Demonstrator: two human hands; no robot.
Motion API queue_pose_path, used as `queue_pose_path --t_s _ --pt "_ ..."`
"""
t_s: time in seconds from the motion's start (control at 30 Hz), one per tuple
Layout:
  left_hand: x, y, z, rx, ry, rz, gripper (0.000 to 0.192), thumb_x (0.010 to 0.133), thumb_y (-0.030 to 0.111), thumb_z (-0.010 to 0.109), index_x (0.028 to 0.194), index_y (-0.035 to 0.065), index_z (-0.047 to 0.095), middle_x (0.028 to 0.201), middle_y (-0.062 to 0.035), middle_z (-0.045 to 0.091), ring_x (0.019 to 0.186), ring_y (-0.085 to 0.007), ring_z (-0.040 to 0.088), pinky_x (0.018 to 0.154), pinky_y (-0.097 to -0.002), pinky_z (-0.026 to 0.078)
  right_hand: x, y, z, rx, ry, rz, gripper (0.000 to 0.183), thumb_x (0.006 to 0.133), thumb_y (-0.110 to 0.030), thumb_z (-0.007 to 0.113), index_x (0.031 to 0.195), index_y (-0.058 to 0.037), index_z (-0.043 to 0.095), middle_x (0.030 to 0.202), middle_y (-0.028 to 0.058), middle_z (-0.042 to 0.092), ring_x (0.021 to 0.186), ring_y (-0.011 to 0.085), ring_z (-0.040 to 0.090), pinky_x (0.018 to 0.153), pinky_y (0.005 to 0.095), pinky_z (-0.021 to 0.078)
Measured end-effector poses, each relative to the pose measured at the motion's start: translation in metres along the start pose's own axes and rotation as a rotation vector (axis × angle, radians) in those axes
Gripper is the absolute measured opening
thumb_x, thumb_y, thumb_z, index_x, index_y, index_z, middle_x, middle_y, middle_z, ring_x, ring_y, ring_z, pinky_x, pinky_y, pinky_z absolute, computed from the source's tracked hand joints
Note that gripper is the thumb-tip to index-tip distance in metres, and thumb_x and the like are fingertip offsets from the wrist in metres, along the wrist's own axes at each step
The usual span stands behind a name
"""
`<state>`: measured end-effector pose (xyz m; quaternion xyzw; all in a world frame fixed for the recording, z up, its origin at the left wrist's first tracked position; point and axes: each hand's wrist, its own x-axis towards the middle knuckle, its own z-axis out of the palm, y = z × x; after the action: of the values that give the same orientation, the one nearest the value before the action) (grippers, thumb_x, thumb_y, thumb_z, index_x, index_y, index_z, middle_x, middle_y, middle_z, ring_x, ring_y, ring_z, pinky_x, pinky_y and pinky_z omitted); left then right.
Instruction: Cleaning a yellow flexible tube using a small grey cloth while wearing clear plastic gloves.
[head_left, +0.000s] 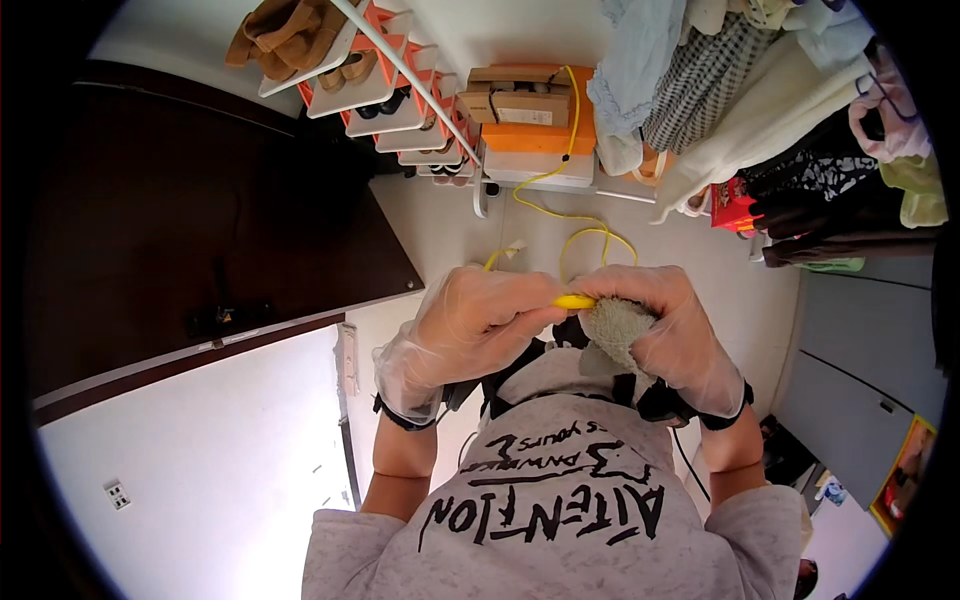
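Both hands wear clear plastic gloves and meet in front of my chest. My left hand (484, 319) pinches a short yellow section of cable (574, 301) between thumb and fingers. A grey-green towelling cloth (621, 328) is bunched in my right hand (675, 330), its lower part hanging down in front of the shirt. The cloth touches the right end of that yellow section. Beyond the hands, the yellow cable (574, 217) loops over the floor and runs up to the boxes. One end with a whitish tip (514, 249) sticks out past my left hand.
Ahead stands a tiered shoe rack (375, 97) with a white pole (412, 82) beside it. Stacked boxes (536, 139) are to its right. Clothes (720, 97) hang at the upper right. A dark door (187, 225) stands at left, grey cabinets (862, 360) at right.
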<state>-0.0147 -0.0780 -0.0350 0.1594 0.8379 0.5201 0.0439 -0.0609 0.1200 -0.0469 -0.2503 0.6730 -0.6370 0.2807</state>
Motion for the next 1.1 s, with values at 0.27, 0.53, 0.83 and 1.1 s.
queue_pose_path --t_s 0.27,0.53,0.83,1.1 --pt "-0.005 0.000 -0.001 0.043 0.007 -0.069 0.010 0.080 0.015 0.059 0.080 0.0058 0.056 0.063 -0.0117 0.051 0.054 -0.0314 0.049 0.046 -0.0344 0.038 0.002 -0.005 0.003 -0.084 -0.012 -0.042 0.043 0.057 0.009 0.052 0.099 -0.0015 0.059 0.082 0.0098 0.061 0.077 0.0156 0.058 0.071 0.0242 0.0429" --pt "-0.014 0.000 -0.008 0.037 0.070 -0.046 0.009 0.078 0.004 0.059 0.086 -0.0007 0.060 0.065 -0.0091 0.056 0.048 -0.0211 0.049 0.046 -0.0270 0.038 0.012 -0.005 0.010 0.088 -0.073 0.049 0.038 0.063 0.009 0.053 0.099 -0.0016 0.059 0.080 0.0066 0.061 0.077 0.0121 0.056 0.072 0.0231 0.0427" --pt "-0.034 -0.007 -0.008 0.042 0.137 -0.165 0.009 0.082 0.017 0.058 0.085 0.0094 0.059 0.065 -0.0090 0.053 0.055 -0.0287 0.051 0.048 -0.0344 0.039 0.026 0.000 0.017 0.217 -0.190 0.214 0.035 0.063 0.010 0.049 0.096 0.0014 0.058 0.086 0.0060 0.061 0.081 0.0110 0.056 0.074 0.0222 0.0423" --pt "-0.045 -0.005 -0.008 0.064 0.134 -0.167 0.008 0.081 0.017 0.059 0.085 0.0101 0.059 0.066 -0.0089 0.054 0.056 -0.0293 0.052 0.047 -0.0343 0.039 0.022 0.005 0.029 0.231 -0.178 0.235 0.036 0.061 0.011 0.046 0.094 0.0018 0.058 0.086 0.0054 0.060 0.081 0.0115 0.055 0.075 0.0225 0.0422"
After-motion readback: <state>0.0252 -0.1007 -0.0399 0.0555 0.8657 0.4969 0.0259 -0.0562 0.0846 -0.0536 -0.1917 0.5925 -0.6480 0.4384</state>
